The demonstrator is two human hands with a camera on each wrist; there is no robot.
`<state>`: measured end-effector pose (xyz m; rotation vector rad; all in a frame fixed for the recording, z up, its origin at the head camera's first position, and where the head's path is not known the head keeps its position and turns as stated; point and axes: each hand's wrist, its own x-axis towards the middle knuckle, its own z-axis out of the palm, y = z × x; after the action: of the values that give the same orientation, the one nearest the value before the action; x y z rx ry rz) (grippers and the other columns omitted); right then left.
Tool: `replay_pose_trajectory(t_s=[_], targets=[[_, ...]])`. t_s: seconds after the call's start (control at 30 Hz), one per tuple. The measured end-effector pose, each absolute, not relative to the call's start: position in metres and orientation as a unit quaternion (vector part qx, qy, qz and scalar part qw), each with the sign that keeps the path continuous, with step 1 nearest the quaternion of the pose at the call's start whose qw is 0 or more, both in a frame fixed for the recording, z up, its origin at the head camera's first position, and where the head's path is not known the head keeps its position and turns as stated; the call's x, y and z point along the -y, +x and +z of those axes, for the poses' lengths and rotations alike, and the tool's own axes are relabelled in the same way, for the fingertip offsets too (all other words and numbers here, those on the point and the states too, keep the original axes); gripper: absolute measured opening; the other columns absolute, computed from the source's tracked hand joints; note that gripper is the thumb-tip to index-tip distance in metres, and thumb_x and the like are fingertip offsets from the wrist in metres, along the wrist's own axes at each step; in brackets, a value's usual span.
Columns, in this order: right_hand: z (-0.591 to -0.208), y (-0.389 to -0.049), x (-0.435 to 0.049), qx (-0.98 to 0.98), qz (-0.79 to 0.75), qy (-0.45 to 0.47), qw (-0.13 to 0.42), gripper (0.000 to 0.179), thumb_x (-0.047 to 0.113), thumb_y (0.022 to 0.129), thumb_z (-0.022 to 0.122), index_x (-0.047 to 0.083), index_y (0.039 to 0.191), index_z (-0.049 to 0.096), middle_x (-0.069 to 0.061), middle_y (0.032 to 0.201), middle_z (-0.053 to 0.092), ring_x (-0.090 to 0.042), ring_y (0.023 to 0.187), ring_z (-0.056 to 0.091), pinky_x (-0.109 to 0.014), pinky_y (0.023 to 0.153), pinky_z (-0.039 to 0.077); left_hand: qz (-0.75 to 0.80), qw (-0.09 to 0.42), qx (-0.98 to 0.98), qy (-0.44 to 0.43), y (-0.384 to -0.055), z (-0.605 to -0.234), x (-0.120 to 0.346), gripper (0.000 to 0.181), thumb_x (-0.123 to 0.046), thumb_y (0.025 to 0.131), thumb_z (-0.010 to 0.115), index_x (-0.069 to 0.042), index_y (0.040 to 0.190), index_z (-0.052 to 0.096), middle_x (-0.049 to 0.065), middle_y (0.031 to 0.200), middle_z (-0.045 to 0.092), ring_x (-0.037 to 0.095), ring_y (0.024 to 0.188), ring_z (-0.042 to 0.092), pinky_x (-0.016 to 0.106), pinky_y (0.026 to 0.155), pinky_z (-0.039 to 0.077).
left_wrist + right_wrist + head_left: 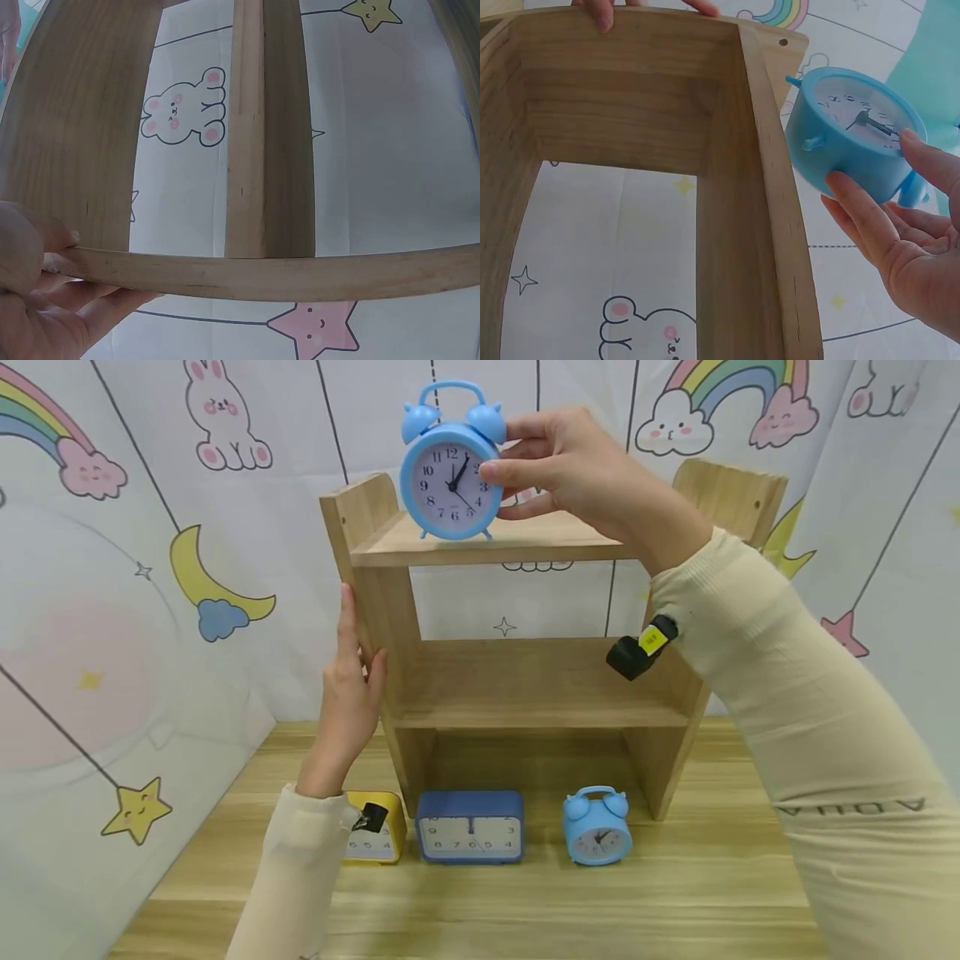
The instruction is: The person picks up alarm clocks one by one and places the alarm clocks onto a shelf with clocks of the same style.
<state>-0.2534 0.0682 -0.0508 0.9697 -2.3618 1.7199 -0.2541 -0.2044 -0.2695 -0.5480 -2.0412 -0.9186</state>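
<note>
Cream sleeves (810, 710) are worn on both arms, and the right one is seen biggest. By the right hand (585, 477), a blue alarm clock (438, 497) is pinched, with the thumb on its front. It is held up at the top board (570, 531); whether its feet are set down cannot be told. By the left hand (348, 693), one side of a wooden rack (543, 681) is held between thumb and nearly straight fingers. Just below that hand, a yellow clock (398, 828) is partly hidden by the wrist. Down to its right, a dark blue clock (471, 803) is seen. Far below the right hand, another light blue clock (596, 827) is placed on the table (570, 910). Behind both hands, rabbits and stars are drawn on a white sheet (480, 602).
</note>
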Motion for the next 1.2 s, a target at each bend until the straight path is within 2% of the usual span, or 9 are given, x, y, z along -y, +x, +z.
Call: replay_pose_trajectory(t_s=[0.37,0.5,0.6,0.67,0.83,1.2], targets=[[-0.05,-0.267,-0.059,0.767,0.561,0.311,0.018,0.046,0.008,0.094,0.067,0.0,0.138,0.054,-0.018,0.121,0.062,-0.031,0.11,0.062,-0.042,0.092,0.055,-0.365,0.41,0.808,-0.215,-0.254,-0.272,0.205,0.088,0.007,0.097,0.056,-0.021,0.162,0.003,-0.005,0.165,0.014,0.044,0.113,0.059,0.053,0.08,0.058],[-0.051,-0.272,-0.057,0.768,0.561,0.308,0.016,0.046,0.007,0.095,0.065,0.0,0.138,0.053,-0.018,0.12,0.062,-0.031,0.11,0.061,-0.042,0.091,0.055,-0.362,0.41,0.809,-0.215,-0.254,-0.272,0.205,0.089,0.008,0.097,0.056,-0.021,0.162,0.003,-0.006,0.165,0.014,0.04,0.095,0.063,0.048,0.072,0.061],[-0.053,-0.276,-0.056,0.767,0.562,0.309,0.013,0.046,0.006,0.095,0.064,-0.002,0.139,0.052,-0.018,0.12,0.061,-0.031,0.111,0.061,-0.041,0.091,0.056,-0.361,0.41,0.809,-0.216,-0.255,-0.272,0.205,0.089,0.008,0.097,0.056,-0.021,0.162,0.003,-0.006,0.165,0.014,0.039,0.088,0.063,0.047,0.07,0.061],[-0.054,-0.279,-0.056,0.766,0.564,0.308,0.008,0.046,0.007,0.096,0.064,-0.002,0.139,0.052,-0.018,0.12,0.061,-0.031,0.111,0.061,-0.041,0.091,0.056,-0.361,0.411,0.809,-0.217,-0.255,-0.273,0.205,0.088,0.008,0.097,0.056,-0.021,0.162,0.003,-0.006,0.165,0.013,0.042,0.098,0.063,0.051,0.076,0.06],[-0.054,-0.285,-0.055,0.763,0.57,0.304,-0.005,0.047,0.007,0.096,0.063,-0.001,0.141,0.051,-0.017,0.118,0.061,-0.031,0.111,0.061,-0.04,0.091,0.056,-0.359,0.413,0.807,-0.221,-0.255,-0.272,0.204,0.087,0.007,0.097,0.056,-0.02,0.162,0.004,-0.007,0.166,0.012,0.046,0.11,0.06,0.053,0.082,0.057],[-0.052,-0.293,-0.054,0.769,0.565,0.296,-0.027,0.046,0.008,0.098,0.059,0.0,0.142,0.05,-0.017,0.122,0.06,-0.03,0.114,0.059,-0.038,0.095,0.054,-0.361,0.412,0.808,-0.219,-0.257,-0.271,0.204,0.087,0.006,0.097,0.055,-0.02,0.162,0.004,-0.007,0.165,0.012,0.045,0.11,0.06,0.053,0.082,0.058]])
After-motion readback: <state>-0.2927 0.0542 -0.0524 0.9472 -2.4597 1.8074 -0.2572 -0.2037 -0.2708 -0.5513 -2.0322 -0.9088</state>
